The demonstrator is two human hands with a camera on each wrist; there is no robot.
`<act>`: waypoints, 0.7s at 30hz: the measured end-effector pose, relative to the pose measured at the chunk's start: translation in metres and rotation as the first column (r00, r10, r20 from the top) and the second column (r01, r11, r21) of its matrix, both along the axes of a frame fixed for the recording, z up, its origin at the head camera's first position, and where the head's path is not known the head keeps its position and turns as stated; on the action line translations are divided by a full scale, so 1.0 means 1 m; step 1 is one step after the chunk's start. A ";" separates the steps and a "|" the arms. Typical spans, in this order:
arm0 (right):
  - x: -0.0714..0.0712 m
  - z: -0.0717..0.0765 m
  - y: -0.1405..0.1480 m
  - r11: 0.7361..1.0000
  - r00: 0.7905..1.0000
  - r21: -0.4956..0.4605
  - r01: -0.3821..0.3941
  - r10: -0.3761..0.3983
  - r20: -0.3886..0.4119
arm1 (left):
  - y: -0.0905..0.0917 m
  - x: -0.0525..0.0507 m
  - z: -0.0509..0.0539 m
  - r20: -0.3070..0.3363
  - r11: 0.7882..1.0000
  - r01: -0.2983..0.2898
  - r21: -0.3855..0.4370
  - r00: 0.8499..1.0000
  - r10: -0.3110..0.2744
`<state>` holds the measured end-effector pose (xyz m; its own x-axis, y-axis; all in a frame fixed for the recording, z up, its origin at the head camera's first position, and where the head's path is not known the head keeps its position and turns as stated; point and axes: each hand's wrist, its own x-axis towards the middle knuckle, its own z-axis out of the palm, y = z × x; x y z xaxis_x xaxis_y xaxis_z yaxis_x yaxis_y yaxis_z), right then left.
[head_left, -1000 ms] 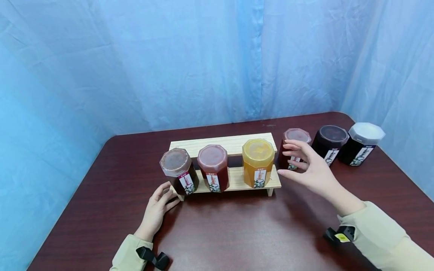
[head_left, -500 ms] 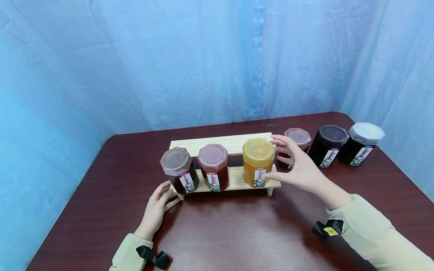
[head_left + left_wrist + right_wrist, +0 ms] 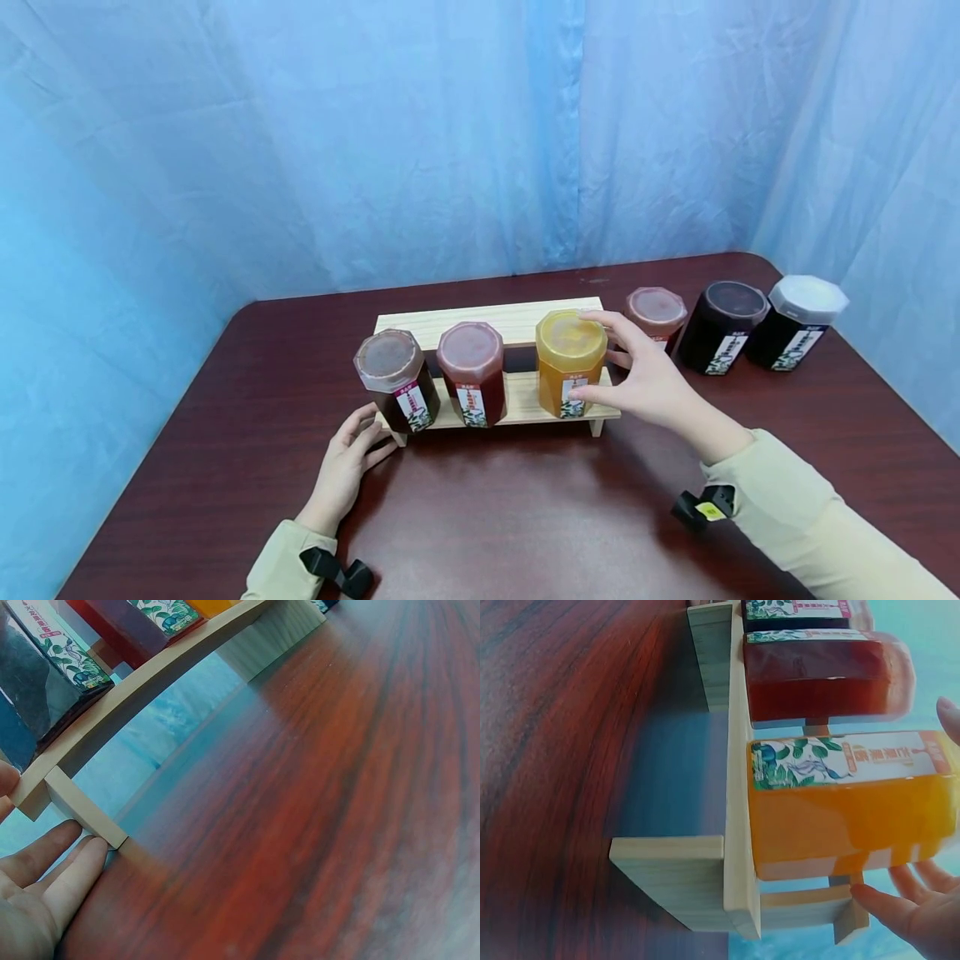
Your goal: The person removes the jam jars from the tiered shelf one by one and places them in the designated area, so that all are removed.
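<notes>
A two-step pale wooden stand [image 3: 525, 408] bears three octagonal jars on its lower step: a dark brown jar [image 3: 411, 396], a red jar [image 3: 480, 392] and a yellow jar [image 3: 555, 387]. Loosely bent, my right hand [image 3: 648, 375] reaches around the yellow jar, its thumb before the label and its fingers at the far right side. In the right wrist view a small gap shows between thumb [image 3: 949, 716] and jar. At the stand's left end rests my left hand [image 3: 343, 471], with relaxed fingers [image 3: 79, 874] by the leg [image 3: 86, 806].
To the right of the stand, a second red jar [image 3: 654, 310] stands partly behind my right hand. Beside it are a black jar [image 3: 723, 325] and a white-lidded dark jar [image 3: 798, 321]. Blue curtains [image 3: 420, 150] hang behind the brown table [image 3: 480, 508].
My right hand has moved left from near the second red jar to around the yellow jar. The left hand and the jars stay where they were.
</notes>
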<state>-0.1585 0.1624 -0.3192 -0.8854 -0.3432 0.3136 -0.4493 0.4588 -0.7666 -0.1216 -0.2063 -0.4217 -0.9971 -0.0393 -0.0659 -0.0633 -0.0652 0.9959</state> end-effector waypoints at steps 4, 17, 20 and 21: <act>-0.003 -0.004 -0.003 1.000 1.000 -0.010 0.008 -0.008 -0.005 | 0.000 0.000 0.001 0.009 1.000 0.008 -0.006 1.000 -0.008; -0.006 -0.015 -0.013 0.996 1.000 -0.088 0.010 -0.010 0.008 | -0.001 0.001 0.000 -0.003 1.000 0.009 0.002 1.000 -0.009; -0.005 -0.019 -0.013 0.996 0.999 -0.086 0.030 -0.032 -0.021 | -0.001 0.001 0.000 -0.004 1.000 0.008 -0.002 1.000 -0.008; -0.005 -0.021 -0.013 0.996 0.999 -0.083 0.039 -0.041 -0.031 | -0.001 0.001 0.000 -0.006 1.000 0.008 0.000 1.000 -0.008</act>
<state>-0.1638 0.1492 -0.3400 -0.8866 -0.2794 0.3686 -0.4575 0.4127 -0.7877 -0.1211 -0.2071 -0.4221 -0.9977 -0.0312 -0.0596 -0.0575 -0.0652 0.9962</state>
